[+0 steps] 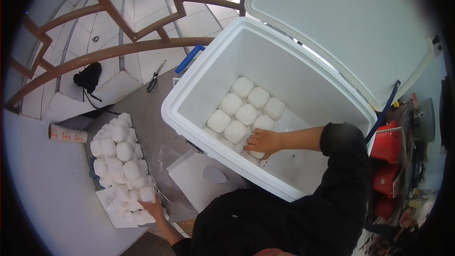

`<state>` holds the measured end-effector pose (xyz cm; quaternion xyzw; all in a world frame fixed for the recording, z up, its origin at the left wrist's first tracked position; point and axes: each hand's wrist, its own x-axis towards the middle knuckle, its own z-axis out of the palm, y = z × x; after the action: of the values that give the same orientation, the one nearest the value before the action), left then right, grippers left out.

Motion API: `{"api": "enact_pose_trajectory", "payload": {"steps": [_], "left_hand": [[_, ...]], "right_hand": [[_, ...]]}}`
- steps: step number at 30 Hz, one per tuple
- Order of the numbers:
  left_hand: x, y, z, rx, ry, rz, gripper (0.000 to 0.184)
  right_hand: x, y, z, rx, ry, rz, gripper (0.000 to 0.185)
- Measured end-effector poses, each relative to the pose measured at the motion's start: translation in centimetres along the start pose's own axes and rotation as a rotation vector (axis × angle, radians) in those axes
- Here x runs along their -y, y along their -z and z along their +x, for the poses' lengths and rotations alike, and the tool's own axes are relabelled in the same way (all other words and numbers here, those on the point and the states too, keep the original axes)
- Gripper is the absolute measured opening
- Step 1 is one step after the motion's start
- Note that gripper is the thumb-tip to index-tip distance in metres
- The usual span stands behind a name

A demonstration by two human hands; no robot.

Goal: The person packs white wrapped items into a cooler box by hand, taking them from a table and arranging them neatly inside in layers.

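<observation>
Inside a big white cooler box (175, 114), several white rounded lumps (246, 114) sit side by side in rows on the floor at the left end. They look like dough balls or buns; I cannot tell which. My right hand (263, 142) reaches down into the box, its fingers curled over a lump at the near end of the rows and partly hiding it. Lower left, a tall heap of the same lumps (124, 151) stands on a white sheet (105, 204). My left hand (154, 209) grips a lump (147, 193) at the heap's near edge.
The cooler's lid (327, 23) stands raised at the back. Scissors (155, 77), a black cloth item (88, 77) and a cardboard tube (68, 133) lie near the stair railing (156, 42). White boards (189, 178) lie before the box; red containers (386, 180) stand at right.
</observation>
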<state>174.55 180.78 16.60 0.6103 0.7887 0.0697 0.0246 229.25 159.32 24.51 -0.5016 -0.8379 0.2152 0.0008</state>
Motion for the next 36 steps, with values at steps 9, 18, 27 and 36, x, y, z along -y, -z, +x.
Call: {"api": "enact_pose_trajectory", "payload": {"steps": [9, 18, 27, 36], "left_hand": [[-1.6, -1.6, 0.6, -0.16, -0.062, -0.081, 0.086], [-6.8, 1.4, -2.2, 0.072, -0.413, -0.382, 0.064], [-24.9, 23.7, -10.2, 0.603, -0.687, -1.119, 0.089], [-12.1, 13.7, -2.8, -0.008, -0.455, -0.458, 0.078]], "right_hand": [[-2.4, 0.1, 2.6, -0.256, 0.009, -0.17, 0.097], [-1.4, 19.3, 1.3, -0.633, 0.063, -0.209, 0.056], [13.6, 20.7, 8.9, -0.736, 0.435, -0.5, 0.045], [4.6, 19.7, -2.8, -0.449, -0.043, -0.293, 0.058]]}}
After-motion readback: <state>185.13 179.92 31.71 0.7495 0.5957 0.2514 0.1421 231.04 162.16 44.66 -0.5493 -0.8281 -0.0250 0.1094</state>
